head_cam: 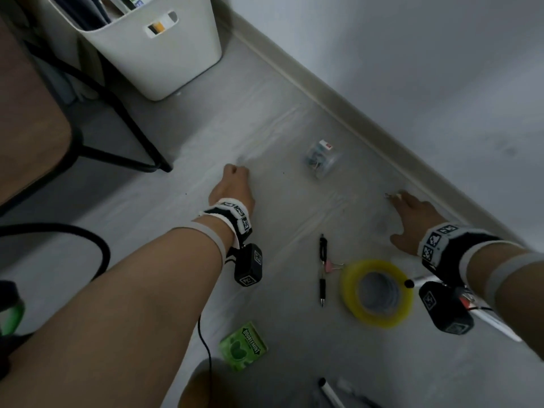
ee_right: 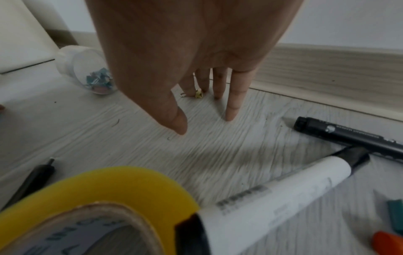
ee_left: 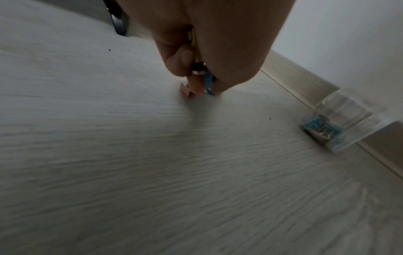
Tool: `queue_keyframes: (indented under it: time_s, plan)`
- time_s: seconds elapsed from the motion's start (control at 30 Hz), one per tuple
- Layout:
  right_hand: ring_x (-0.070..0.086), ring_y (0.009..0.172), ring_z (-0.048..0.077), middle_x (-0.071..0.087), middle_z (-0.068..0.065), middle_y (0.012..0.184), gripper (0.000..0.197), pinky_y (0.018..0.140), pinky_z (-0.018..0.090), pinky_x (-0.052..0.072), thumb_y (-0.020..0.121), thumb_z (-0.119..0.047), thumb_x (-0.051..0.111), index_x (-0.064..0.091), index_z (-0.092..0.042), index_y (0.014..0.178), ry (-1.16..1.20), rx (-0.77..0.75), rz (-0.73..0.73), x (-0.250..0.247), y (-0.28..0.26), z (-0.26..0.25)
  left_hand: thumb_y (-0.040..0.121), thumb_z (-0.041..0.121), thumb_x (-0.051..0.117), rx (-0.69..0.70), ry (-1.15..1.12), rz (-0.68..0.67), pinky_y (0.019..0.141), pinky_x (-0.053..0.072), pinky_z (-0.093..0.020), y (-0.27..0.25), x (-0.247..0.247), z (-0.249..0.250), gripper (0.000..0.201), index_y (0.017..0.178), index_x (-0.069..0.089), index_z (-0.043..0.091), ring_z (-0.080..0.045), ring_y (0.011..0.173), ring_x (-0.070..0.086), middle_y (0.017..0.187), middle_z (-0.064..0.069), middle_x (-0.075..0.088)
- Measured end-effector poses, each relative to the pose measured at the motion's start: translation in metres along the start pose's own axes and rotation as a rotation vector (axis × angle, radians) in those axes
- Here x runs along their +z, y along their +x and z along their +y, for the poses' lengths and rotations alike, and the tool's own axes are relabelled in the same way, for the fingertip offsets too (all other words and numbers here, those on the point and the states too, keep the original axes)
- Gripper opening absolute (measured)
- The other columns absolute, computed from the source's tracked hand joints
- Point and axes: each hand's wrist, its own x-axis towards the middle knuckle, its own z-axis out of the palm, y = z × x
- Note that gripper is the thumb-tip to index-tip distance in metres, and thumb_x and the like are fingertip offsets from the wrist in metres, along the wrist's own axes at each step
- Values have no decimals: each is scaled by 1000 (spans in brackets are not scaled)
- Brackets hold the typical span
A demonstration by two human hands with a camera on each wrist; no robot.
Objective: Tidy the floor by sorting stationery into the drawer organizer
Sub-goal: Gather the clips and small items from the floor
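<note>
1. Binder clips: I am judging them light, stiff and springy, best pinched at the folded body. My left hand (ee_left: 209, 51), fingers curled, is already clamping a few small items and pinching a pink clip (ee_left: 185, 89) off the open floor (ee_left: 152, 172).
2. Yellow clip (ee_right: 199, 93), beside the skirting: my right hand (ee_right: 191, 69), fingers spread, is touching down on it.
3. Clear jar (head_cam: 322, 160) of clips: looking slippery.
4. Green pack (head_cam: 243, 345): reading "DOUBLEMINT".
5. Drawer organizer: not showing.
</note>
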Motion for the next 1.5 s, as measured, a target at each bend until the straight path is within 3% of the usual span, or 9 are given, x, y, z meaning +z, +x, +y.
queue_keyframes:
  time_s: [0.23,0.43,0.6,0.77,0.93,1.07,1.2,1.33,1.5]
  plan:
    - [27,142,34,0,3,165,89,112,42,36,89,-46,57,4,-21,156,-24,-13,55,5,-3,0,95,18,56,12,65,8,66,45,-36,-9,10,-5,21,113,50,9,-27,76,52,119,-11,49]
    - [55,121,31,28,5,157,58,90,37,53,94,-23,51,31,-24,148,-49,-70,136,3,-13,-10,95,19,58,-182,-346,-19,77,43,-27,-24,-1,-17,28,120,60,6,-31,102,62,115,-14,63]
    - [52,104,28,43,9,126,54,58,34,44,87,-10,57,36,-20,136,-357,-95,151,6,-24,-31,96,21,61,-420,-775,-60,53,45,-25,-36,-23,-57,22,104,72,4,-19,51,59,66,-10,60]
    - [50,78,28,46,10,110,36,59,35,43,88,-13,55,48,-16,123,-297,-20,137,3,-26,-41,98,5,54,-560,-919,-158,43,37,-22,-56,-22,-79,20,80,63,3,-19,55,51,76,-15,59]
    - [49,71,28,47,7,93,20,61,34,44,89,-27,57,48,-15,102,-146,-75,172,-14,-28,-59,94,8,54,-463,-660,-171,61,47,-35,-52,-10,-66,21,75,56,16,-28,64,58,80,-16,64]
    - [49,64,24,56,3,75,14,59,30,37,83,-19,61,49,-16,89,84,-251,194,-12,-38,-83,92,36,64,-376,-456,-108,59,43,-30,-45,-3,-42,30,100,44,17,-26,68,55,83,-5,57]
    - [56,77,24,60,2,85,26,69,30,44,83,-20,64,57,-21,108,215,-315,52,6,-48,-100,90,31,68,-285,-368,-126,71,41,-33,-43,0,-24,39,111,44,8,-26,83,54,95,-5,56]
    - [53,85,26,53,5,96,19,70,28,35,90,-20,56,64,-18,107,80,-316,30,26,-50,-102,95,24,59,-231,-185,-141,65,38,-32,-42,1,-16,24,107,47,7,-27,79,52,76,-5,47]
    - [60,96,31,57,11,109,23,76,31,44,87,-23,62,61,-14,109,20,-310,17,40,-54,-102,95,18,52,-163,-89,-247,51,35,-28,-57,-2,0,15,105,54,7,-19,61,45,93,-11,54]
